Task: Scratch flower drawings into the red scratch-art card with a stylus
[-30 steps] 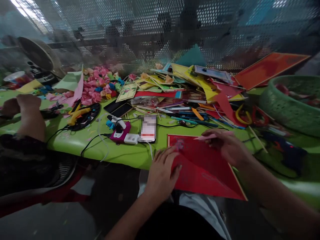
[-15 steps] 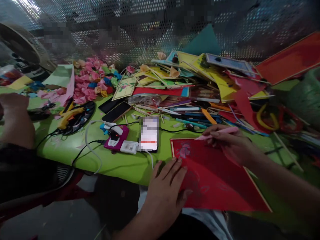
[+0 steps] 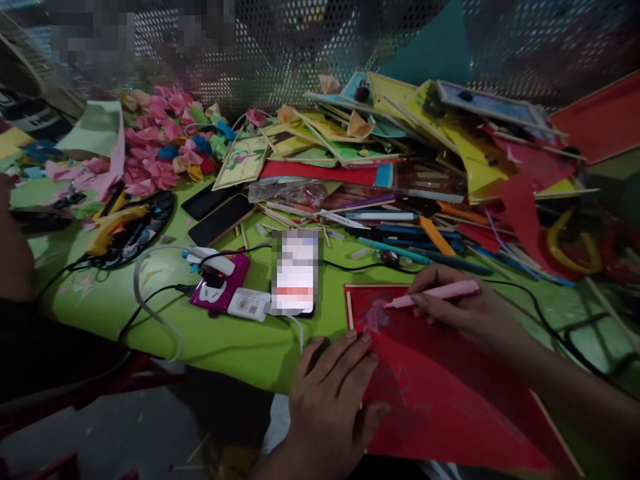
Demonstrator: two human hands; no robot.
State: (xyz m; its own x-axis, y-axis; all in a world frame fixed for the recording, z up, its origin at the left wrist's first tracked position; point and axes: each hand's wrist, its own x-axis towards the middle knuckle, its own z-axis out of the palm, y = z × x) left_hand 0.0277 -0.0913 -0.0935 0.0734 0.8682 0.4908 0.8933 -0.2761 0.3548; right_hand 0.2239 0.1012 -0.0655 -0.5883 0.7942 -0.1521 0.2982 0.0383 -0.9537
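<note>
My right hand [image 3: 450, 307] grips a pink marker pen [image 3: 445, 292], its tip over a small pink drawing near the top left corner of a red paper sheet [image 3: 440, 407]. Thin wooden strips edge the sheet, and faint pencil-like lines run across its lower part. Spread flat, my left hand [image 3: 333, 400] rests on the sheet's left side with fingers apart. Just beyond it lies a lit phone [image 3: 296, 270] with a white cable at its lower end.
A purple power strip [image 3: 220, 287] with plugs and cables lies left of the phone. Behind are dark phones [image 3: 221, 220], pens, sticks, coloured paper and framed cards [image 3: 243, 160], and pink paper flowers [image 3: 150, 147]. Another person's arm [image 3: 15, 247] shows at far left.
The marker tip has moved from the sheet's top edge down and left onto the small drawing. My view has come closer, while my left hand stays on the sheet.
</note>
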